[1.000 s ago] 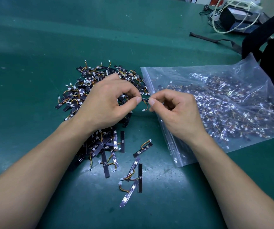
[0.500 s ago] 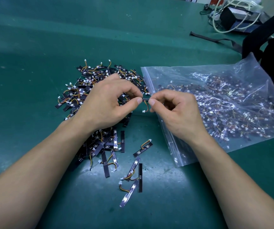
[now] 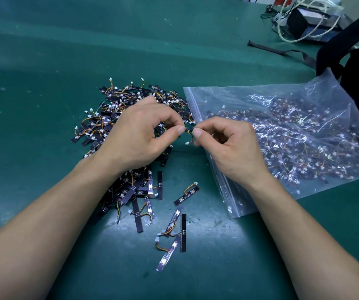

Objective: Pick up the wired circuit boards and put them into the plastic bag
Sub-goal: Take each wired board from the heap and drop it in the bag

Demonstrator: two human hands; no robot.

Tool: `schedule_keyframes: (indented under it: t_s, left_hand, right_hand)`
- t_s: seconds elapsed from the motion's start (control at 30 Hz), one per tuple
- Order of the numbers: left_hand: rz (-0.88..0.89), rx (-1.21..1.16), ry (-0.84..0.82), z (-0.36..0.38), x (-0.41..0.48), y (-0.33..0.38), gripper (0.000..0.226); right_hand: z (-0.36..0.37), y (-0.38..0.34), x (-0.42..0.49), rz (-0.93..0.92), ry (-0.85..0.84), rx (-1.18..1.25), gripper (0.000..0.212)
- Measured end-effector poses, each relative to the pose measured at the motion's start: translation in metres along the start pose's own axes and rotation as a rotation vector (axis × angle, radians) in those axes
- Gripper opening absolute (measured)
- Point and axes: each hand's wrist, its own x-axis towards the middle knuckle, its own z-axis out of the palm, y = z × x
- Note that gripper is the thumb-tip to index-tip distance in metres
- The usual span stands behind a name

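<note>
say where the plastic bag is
In the head view the plastic bag lies on the green table, right of the board pile, by the right hand.

Overhead light, moderate, cool green cast. Bright white pool on the worktop [image 3: 206, 234] just near-left of the bag [image 3: 217, 98]; loose boards [image 3: 167, 254] in it blow out white. Heavy specular glare across the bag film, contents hard to read. Soft shadows under both forearms [image 3: 66, 213]. Worktop far left of the bag goes dim. Wide-angle bend at frame edges; clutter [image 3: 304, 22] behind the bag is soft.
</note>
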Motion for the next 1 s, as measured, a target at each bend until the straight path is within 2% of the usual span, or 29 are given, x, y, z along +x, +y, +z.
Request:
schedule_keyframes:
  t_s: [0.27, 0.53, 0.87, 1.0]
  left_hand:
    - [-0.003, -0.031, -0.009, -0.0003, -0.0011, -0.0016, 0.009]
    - [0.005, -0.008, -0.007, -0.0002, -0.0004, -0.0004, 0.011]
    - [-0.003, -0.019, -0.021, -0.0012, -0.0006, -0.0005, 0.009]
    - [0.009, -0.011, -0.017, -0.0007, -0.0006, 0.0004, 0.010]
  right_hand:
    - [-0.0001, -0.0007, 0.0002, -0.045, -0.002, -0.025, 0.015]
    - [0.0000, -0.0023, -0.0003, 0.014, 0.019, 0.016, 0.008]
    - [-0.0005, -0.0010, -0.0002, -0.021, -0.009, 0.003, 0.015]
    - [-0.0003, -0.0009, -0.0003, -0.003, 0.001, 0.013, 0.010]
